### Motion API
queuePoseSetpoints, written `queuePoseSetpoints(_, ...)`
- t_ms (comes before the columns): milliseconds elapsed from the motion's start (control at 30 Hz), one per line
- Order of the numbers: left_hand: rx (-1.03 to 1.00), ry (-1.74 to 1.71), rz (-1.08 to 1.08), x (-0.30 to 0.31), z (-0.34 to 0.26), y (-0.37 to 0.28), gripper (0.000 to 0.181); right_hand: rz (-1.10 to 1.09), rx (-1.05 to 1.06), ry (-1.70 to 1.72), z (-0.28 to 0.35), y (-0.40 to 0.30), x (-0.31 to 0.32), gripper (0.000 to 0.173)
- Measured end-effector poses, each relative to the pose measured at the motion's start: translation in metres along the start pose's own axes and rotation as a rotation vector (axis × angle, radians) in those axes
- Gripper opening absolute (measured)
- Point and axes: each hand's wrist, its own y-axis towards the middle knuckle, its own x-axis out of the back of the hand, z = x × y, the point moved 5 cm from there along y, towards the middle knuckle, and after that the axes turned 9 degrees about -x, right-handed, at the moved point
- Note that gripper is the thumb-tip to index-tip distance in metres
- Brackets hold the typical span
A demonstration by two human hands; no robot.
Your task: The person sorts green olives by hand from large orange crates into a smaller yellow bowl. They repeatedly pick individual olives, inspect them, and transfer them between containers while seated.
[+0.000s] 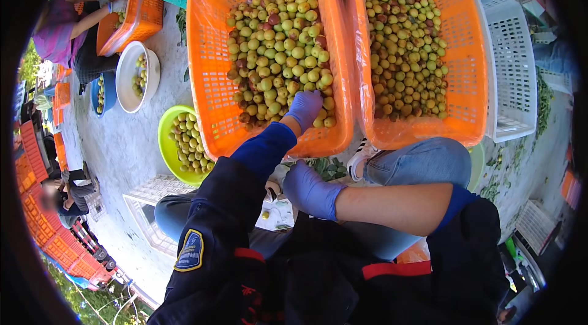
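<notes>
My left hand (307,109), in a purple glove, reaches into the lower right of an orange plastic crate (209,68) lined with clear film. Its fingers bend down among green jujubes (275,56), some with brown patches; whether one is gripped is hidden. My right hand (310,189), gloved too, is curled above my lap, outside the crate's near edge; its palm and anything in it are hidden. To the right stands a second orange crate (466,63) with more jujubes (406,58). A lime-green basin (166,141) of the same fruit sits at the left.
White crates (512,58) stand beyond the right orange crate. A white basin (154,70) and a blue basin (109,95) hold fruit at the left, near a co-worker (59,26) at another crate. A white plastic crate (142,228) lies by my left knee. Leaves litter the floor.
</notes>
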Motion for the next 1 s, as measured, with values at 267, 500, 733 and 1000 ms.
queuePoseSetpoints(267,0.219,-0.457,-0.136,0.021,0.017,-0.084,0.023,-0.351,-0.071,0.058,-0.007,-0.012,0.035,0.017)
queuePoseSetpoints(500,0.921,-0.547,-0.764,0.096,0.119,-0.383,0.027,0.234,0.124,-0.135,-0.013,-0.023,0.036,0.015)
queuePoseSetpoints(733,1.418,-0.121,-0.204,-0.023,0.12,-0.678,0.045,0.238,0.157,-0.116,-0.002,-0.011,0.023,0.014)
queuePoseSetpoints(1000,0.894,-0.451,-0.652,0.078,0.126,-0.438,0.039,0.248,0.158,-0.125,0.0,-0.008,0.017,0.016)
